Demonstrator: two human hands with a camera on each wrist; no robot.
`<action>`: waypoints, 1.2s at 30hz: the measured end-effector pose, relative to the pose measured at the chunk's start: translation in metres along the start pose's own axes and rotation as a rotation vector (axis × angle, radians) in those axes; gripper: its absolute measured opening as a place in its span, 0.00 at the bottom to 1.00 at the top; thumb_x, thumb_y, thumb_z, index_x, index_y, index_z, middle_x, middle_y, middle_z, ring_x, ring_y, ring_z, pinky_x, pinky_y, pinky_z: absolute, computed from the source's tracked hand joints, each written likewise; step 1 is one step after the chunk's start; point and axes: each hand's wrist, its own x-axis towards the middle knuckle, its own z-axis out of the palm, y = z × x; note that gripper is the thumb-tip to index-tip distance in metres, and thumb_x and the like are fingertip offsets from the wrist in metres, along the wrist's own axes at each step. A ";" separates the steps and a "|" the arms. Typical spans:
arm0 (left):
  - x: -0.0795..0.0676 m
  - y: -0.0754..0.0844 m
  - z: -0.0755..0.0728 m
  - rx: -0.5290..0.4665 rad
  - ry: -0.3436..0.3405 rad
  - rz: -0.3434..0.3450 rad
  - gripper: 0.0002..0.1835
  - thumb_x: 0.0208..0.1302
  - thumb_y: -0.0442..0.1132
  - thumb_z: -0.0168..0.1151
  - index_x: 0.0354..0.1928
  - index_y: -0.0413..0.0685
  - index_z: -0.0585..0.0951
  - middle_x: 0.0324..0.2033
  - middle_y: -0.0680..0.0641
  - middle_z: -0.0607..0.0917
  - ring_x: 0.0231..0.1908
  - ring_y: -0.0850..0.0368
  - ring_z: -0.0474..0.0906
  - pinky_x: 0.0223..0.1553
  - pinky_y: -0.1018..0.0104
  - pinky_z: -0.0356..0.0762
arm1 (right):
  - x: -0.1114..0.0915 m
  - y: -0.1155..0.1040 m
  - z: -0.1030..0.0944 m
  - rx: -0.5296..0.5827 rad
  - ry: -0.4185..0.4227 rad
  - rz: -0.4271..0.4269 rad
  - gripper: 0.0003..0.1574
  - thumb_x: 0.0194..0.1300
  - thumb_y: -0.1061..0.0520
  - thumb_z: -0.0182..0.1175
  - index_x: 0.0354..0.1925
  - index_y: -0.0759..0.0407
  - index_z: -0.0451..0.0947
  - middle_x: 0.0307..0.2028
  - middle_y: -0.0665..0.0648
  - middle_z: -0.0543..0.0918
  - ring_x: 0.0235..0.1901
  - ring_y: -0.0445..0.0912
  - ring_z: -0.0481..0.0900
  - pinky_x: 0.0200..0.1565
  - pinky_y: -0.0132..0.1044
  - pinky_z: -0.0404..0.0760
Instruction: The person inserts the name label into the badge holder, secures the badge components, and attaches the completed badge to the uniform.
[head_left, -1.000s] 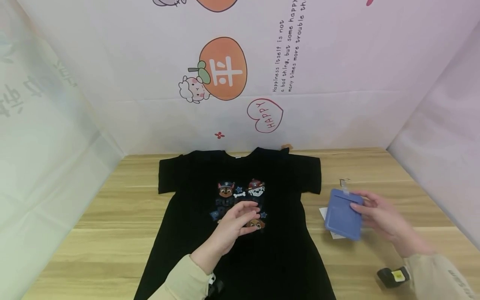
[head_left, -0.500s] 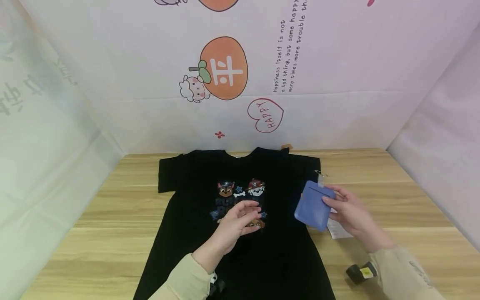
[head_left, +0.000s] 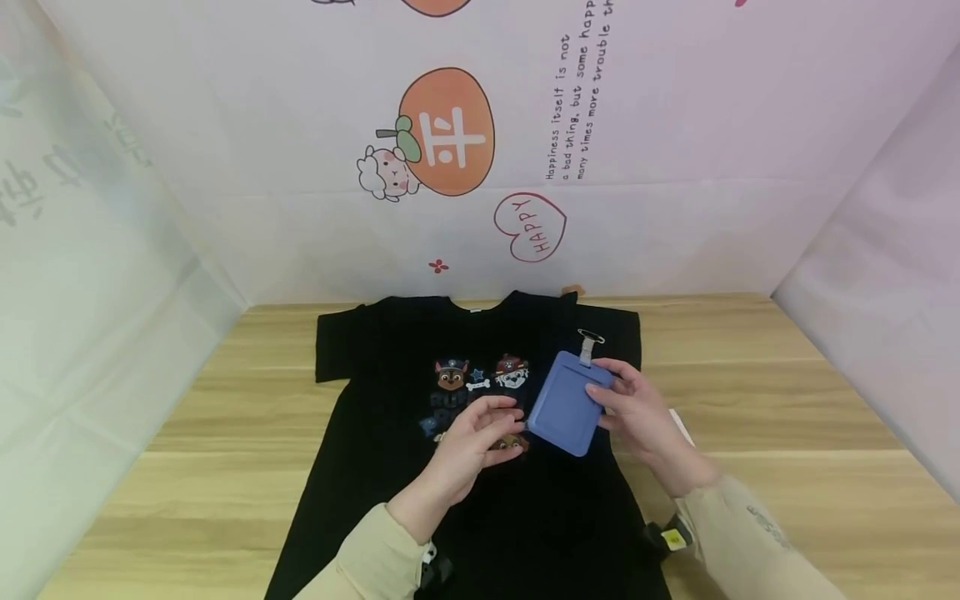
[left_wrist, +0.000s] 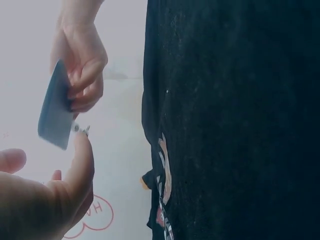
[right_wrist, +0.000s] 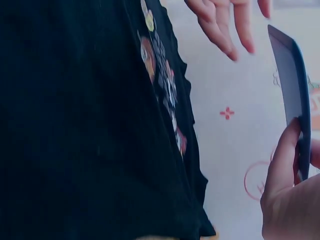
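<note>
My right hand [head_left: 641,412] pinches a blue badge holder [head_left: 566,408] by its right edge, thumb on the near face. A clear strap with a metal clip [head_left: 587,346] sticks up from the holder's top. Just left of the holder, my left hand [head_left: 472,442] hovers above a black T-shirt [head_left: 562,508], fingers loosely bent with nothing in them. The left wrist view has the tilted holder [left_wrist: 56,112] close to the left fingertips, with a gap between. Cartoon dogs are printed on the shirt's chest, partly covered by the left hand.
The shirt lies spread on a wooden table [head_left: 225,450], collar toward the back. Behind it hangs a white printed cloth [head_left: 315,242], with more white cloth on both sides. A white paper [head_left: 681,425] is mostly hidden behind the right hand.
The right hand has carried the badge holder leftward from beside the shirt to over it, close to the left hand. The left hand has stayed almost still.
</note>
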 end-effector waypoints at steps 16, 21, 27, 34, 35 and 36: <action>-0.002 0.004 0.002 -0.004 0.003 0.027 0.23 0.72 0.38 0.48 0.63 0.33 0.62 0.58 0.31 0.73 0.53 0.46 0.77 0.53 0.49 0.77 | 0.004 0.004 0.039 -0.033 0.076 0.046 0.27 0.71 0.62 0.50 0.65 0.61 0.56 0.62 0.64 0.67 0.46 0.42 0.74 0.45 0.36 0.78; -0.005 0.005 0.002 0.015 0.023 0.041 0.23 0.72 0.37 0.48 0.64 0.34 0.61 0.58 0.31 0.73 0.53 0.43 0.77 0.52 0.50 0.77 | 0.003 0.006 0.044 -0.039 0.085 0.051 0.28 0.71 0.62 0.49 0.66 0.61 0.54 0.65 0.65 0.65 0.52 0.48 0.72 0.52 0.45 0.77; -0.004 0.003 0.002 0.017 0.051 0.048 0.23 0.71 0.34 0.48 0.64 0.34 0.61 0.57 0.31 0.74 0.51 0.45 0.79 0.50 0.52 0.79 | 0.004 0.010 0.048 -0.035 0.093 0.032 0.26 0.71 0.64 0.48 0.64 0.61 0.56 0.62 0.66 0.68 0.49 0.44 0.74 0.52 0.43 0.77; -0.004 0.002 0.001 0.038 0.082 0.053 0.23 0.70 0.32 0.49 0.65 0.36 0.61 0.57 0.32 0.74 0.50 0.46 0.79 0.49 0.51 0.80 | 0.002 0.012 0.053 -0.012 0.090 0.023 0.25 0.69 0.65 0.50 0.62 0.62 0.58 0.58 0.65 0.70 0.43 0.40 0.76 0.47 0.36 0.80; -0.004 0.002 0.001 0.044 0.084 0.053 0.23 0.70 0.32 0.49 0.65 0.36 0.61 0.58 0.32 0.74 0.51 0.46 0.79 0.49 0.51 0.80 | 0.002 0.012 0.054 -0.012 0.088 0.023 0.25 0.69 0.66 0.50 0.62 0.63 0.58 0.58 0.65 0.70 0.43 0.40 0.76 0.47 0.37 0.80; -0.004 0.002 0.001 0.047 0.086 0.053 0.23 0.70 0.32 0.49 0.65 0.37 0.61 0.58 0.32 0.74 0.51 0.46 0.78 0.49 0.51 0.80 | 0.001 0.012 0.054 -0.013 0.085 0.023 0.24 0.69 0.66 0.50 0.62 0.63 0.58 0.58 0.65 0.70 0.44 0.40 0.76 0.48 0.37 0.80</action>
